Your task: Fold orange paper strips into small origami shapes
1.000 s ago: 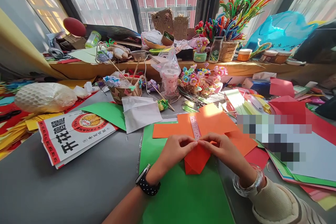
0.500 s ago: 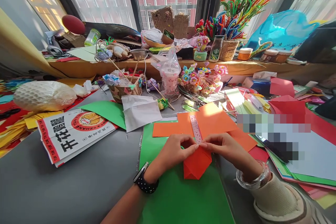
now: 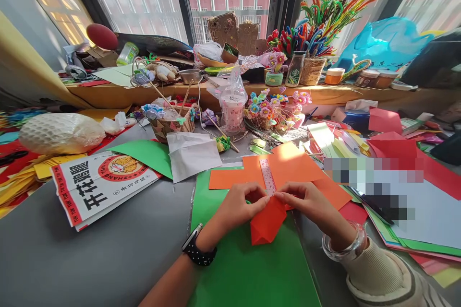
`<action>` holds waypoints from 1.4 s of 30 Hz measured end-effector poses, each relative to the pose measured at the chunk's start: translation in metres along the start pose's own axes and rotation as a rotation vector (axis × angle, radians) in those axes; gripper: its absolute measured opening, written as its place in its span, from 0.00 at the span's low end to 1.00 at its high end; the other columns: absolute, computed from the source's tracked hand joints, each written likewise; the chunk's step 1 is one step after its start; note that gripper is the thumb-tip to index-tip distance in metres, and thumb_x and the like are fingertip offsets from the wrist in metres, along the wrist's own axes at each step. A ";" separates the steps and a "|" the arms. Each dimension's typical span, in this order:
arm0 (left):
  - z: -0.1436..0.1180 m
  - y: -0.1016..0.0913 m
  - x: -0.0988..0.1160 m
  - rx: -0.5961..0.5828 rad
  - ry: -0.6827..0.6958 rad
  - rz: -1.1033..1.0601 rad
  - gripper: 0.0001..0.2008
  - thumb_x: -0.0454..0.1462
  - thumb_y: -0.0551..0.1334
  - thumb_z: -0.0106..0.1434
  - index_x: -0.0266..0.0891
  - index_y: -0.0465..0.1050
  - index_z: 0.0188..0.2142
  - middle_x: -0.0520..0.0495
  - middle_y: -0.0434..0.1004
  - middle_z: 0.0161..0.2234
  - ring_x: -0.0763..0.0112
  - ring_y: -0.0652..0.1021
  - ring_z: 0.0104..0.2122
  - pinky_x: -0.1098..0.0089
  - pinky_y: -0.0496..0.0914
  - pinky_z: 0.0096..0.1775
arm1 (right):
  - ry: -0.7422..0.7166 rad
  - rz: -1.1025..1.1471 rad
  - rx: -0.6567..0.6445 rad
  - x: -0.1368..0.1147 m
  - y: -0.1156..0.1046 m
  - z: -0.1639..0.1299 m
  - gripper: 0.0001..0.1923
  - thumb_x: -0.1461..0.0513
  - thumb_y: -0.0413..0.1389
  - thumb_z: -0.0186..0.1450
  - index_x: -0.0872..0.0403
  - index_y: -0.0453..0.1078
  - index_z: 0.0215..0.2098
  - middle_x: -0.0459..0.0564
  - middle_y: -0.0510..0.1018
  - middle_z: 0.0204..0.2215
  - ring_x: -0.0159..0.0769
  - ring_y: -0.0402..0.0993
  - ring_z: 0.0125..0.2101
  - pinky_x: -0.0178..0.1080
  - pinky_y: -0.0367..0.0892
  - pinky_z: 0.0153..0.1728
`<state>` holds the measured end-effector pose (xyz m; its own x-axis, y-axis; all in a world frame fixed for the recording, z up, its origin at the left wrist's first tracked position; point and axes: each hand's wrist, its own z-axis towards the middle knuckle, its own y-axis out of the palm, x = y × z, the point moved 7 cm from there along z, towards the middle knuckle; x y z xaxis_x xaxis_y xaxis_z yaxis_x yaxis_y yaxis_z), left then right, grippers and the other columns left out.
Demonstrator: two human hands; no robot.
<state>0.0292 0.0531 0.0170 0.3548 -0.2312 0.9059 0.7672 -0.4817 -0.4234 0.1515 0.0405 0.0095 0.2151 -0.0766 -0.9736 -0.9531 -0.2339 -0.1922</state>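
A folded piece of orange-red paper is pinched at its top edge by both hands, above a green sheet on the grey table. My left hand, with a dark watch on its wrist, grips the left of that edge. My right hand, with a clear bangle and a cream sleeve, grips the right. Their fingertips almost meet. Just beyond them lie orange sheets with a pale patterned ruler on top.
A printed white bag and a green sheet lie at left, white paper beside them. Red and coloured papers pile at right. Baskets, paper flowers, a plastic cup and pipe cleaners crowd the window ledge.
Both hands stay pinched on the orange-red paper, which has shifted slightly up and left; its lower flap now hangs more to the left.
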 end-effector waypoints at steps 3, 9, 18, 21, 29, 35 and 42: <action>0.000 0.003 -0.001 -0.016 -0.007 0.017 0.11 0.41 0.53 0.55 0.35 0.68 0.28 0.49 0.71 0.27 0.74 0.70 0.26 0.76 0.63 0.27 | -0.014 0.010 -0.001 0.001 0.003 0.000 0.11 0.57 0.53 0.54 0.57 0.70 0.25 0.46 0.73 0.22 0.31 0.68 0.25 0.32 0.63 0.25; 0.003 -0.001 0.001 0.035 0.000 -0.018 0.11 0.41 0.53 0.55 0.35 0.66 0.25 0.50 0.69 0.25 0.75 0.68 0.25 0.76 0.62 0.27 | -0.035 -0.042 0.159 -0.001 -0.019 -0.001 0.12 0.55 0.54 0.53 0.57 0.70 0.26 0.47 0.73 0.23 0.32 0.67 0.26 0.32 0.62 0.27; 0.003 -0.002 -0.004 0.054 -0.046 -0.193 0.11 0.42 0.55 0.54 0.35 0.65 0.25 0.51 0.66 0.24 0.75 0.67 0.25 0.76 0.61 0.27 | -0.015 0.042 0.070 0.002 -0.006 -0.001 0.12 0.55 0.54 0.53 0.55 0.70 0.26 0.46 0.72 0.23 0.32 0.67 0.26 0.33 0.62 0.28; 0.003 0.004 -0.009 0.009 -0.088 -0.222 0.12 0.42 0.55 0.54 0.34 0.67 0.26 0.50 0.68 0.25 0.75 0.68 0.26 0.76 0.61 0.26 | 0.002 0.087 0.066 0.005 -0.002 -0.001 0.12 0.55 0.55 0.53 0.56 0.70 0.26 0.46 0.72 0.24 0.32 0.67 0.27 0.33 0.62 0.27; 0.002 0.012 -0.014 -0.068 -0.183 -0.482 0.12 0.43 0.60 0.50 0.34 0.67 0.24 0.53 0.67 0.22 0.78 0.66 0.23 0.77 0.58 0.24 | 0.076 0.322 -0.008 0.011 0.004 -0.001 0.12 0.55 0.54 0.55 0.57 0.70 0.26 0.43 0.65 0.21 0.26 0.61 0.23 0.31 0.59 0.25; 0.002 0.013 -0.017 -0.046 -0.222 -0.496 0.14 0.44 0.62 0.47 0.33 0.65 0.22 0.53 0.65 0.20 0.79 0.65 0.21 0.78 0.56 0.23 | 0.070 0.396 -0.069 0.016 0.014 0.001 0.12 0.57 0.54 0.56 0.58 0.70 0.27 0.44 0.65 0.20 0.26 0.59 0.22 0.31 0.56 0.25; 0.000 0.012 -0.019 -0.025 -0.266 -0.474 0.14 0.43 0.63 0.44 0.33 0.67 0.20 0.54 0.66 0.19 0.79 0.66 0.20 0.77 0.56 0.22 | 0.046 0.360 -0.050 0.012 0.015 0.000 0.12 0.57 0.54 0.55 0.59 0.69 0.23 0.42 0.63 0.17 0.25 0.56 0.20 0.31 0.52 0.22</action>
<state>0.0314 0.0517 -0.0049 0.0988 0.2365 0.9666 0.8644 -0.5017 0.0344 0.1397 0.0363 -0.0053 -0.1219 -0.2064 -0.9708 -0.9581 -0.2310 0.1694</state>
